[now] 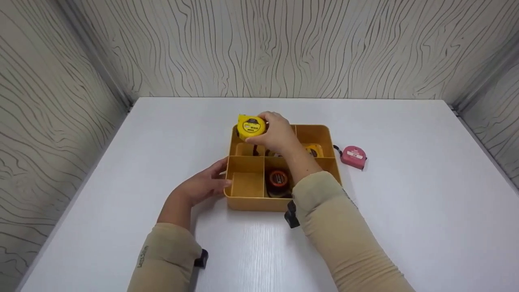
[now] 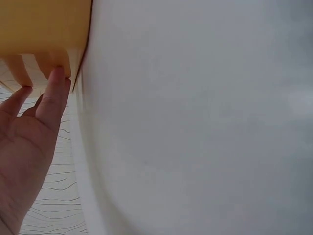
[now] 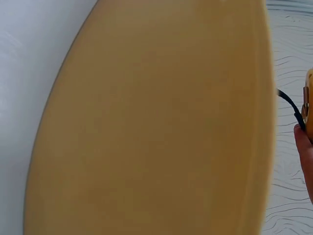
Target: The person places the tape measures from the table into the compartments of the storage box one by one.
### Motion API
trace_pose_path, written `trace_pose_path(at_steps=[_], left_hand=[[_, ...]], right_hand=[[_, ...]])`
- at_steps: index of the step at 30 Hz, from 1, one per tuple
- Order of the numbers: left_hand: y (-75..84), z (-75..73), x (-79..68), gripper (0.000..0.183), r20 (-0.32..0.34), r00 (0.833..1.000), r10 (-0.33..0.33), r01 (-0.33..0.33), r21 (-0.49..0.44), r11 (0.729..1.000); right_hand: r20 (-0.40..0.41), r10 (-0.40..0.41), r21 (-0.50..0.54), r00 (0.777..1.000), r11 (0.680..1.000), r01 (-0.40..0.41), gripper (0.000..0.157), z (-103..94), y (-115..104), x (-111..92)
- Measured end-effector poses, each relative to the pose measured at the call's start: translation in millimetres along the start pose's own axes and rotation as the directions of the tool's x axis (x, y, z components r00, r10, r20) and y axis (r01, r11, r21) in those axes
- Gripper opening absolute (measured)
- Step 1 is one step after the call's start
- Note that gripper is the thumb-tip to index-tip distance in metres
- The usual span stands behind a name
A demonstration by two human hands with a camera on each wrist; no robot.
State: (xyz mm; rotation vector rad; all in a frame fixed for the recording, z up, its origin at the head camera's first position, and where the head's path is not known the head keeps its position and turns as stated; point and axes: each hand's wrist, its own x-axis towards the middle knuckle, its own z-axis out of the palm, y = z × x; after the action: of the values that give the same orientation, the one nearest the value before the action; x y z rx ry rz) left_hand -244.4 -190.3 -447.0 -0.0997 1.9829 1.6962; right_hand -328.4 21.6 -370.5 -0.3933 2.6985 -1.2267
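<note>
My right hand grips a yellow tape measure by its side, thumb below and fingers above. It is held over the back left compartment of an amber divided box. A dark strap hangs from the tape measure in the right wrist view, where only the edge of the yellow case shows. My left hand rests against the box's left side, its extended fingertips touching the outer wall in the left wrist view.
A round black-and-orange tape measure sits in a front compartment. Another yellow tape measure lies in the back right one, partly hidden by my right arm. On the white table, right of the box, lies a pink tape measure with a black strap.
</note>
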Motion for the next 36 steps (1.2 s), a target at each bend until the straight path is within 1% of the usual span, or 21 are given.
trace_pose_path(at_steps=[1,4,7,11,16,21,26,31,33,36], left_hand=[[0.2,0.3,0.1,0.085,0.0,1.0,0.002,-0.002,0.006,1.0],[0.8,1.2,0.5,0.08,0.028,0.999,0.026,-0.026,-0.012,1.0],[1.7,2.5,0.0,0.076,0.039,0.998,0.042,-0.041,-0.026,0.999],[2.8,3.2,0.0,0.076,0.019,0.999,0.026,-0.026,-0.008,1.0],[2.7,1.7,1.2,0.077,0.003,1.0,0.004,-0.004,0.007,1.0],[0.6,1.1,2.0,0.077,0.01,1.0,0.003,-0.003,0.003,1.0],[-2.0,1.0,3.3,0.075,0.012,1.0,0.008,-0.009,0.009,1.0],[-0.6,0.9,2.8,0.076,0.019,1.0,0.016,-0.016,0.0,1.0],[0.1,0.3,2.3,0.076,0.037,0.999,0.026,-0.025,-0.021,0.999],[-0.1,-1.2,1.3,0.077,0.069,0.996,0.053,-0.05,-0.048,0.998]], right_hand=[[0.007,0.006,-0.005,1.0,1.0,-0.006,0.062,0.6,2.1,0.5],[0.032,0.012,-0.035,0.999,0.999,-0.011,0.061,3.7,7.7,1.6],[0.045,0.017,-0.062,0.999,0.998,-0.014,0.062,8.1,12.7,1.6],[0.04,0.021,-0.068,0.999,0.998,-0.019,0.064,13.6,18.2,0.2],[0.043,-0.012,-0.07,0.999,0.997,0.015,0.061,18.1,23.0,-0.2],[0.068,-0.016,-0.074,0.998,0.997,0.021,0.064,19.8,26.2,0.1],[0.077,-0.015,-0.114,0.997,0.993,0.024,0.067,21.4,26.3,1.0],[0.081,-0.025,-0.163,0.996,0.986,0.038,0.069,22.8,23.1,2.6],[0.082,-0.043,-0.179,0.996,0.982,0.057,0.063,23.2,21.5,2.8],[0.124,-0.091,-0.215,0.988,0.97,0.116,0.044,25.4,18.8,2.6]])
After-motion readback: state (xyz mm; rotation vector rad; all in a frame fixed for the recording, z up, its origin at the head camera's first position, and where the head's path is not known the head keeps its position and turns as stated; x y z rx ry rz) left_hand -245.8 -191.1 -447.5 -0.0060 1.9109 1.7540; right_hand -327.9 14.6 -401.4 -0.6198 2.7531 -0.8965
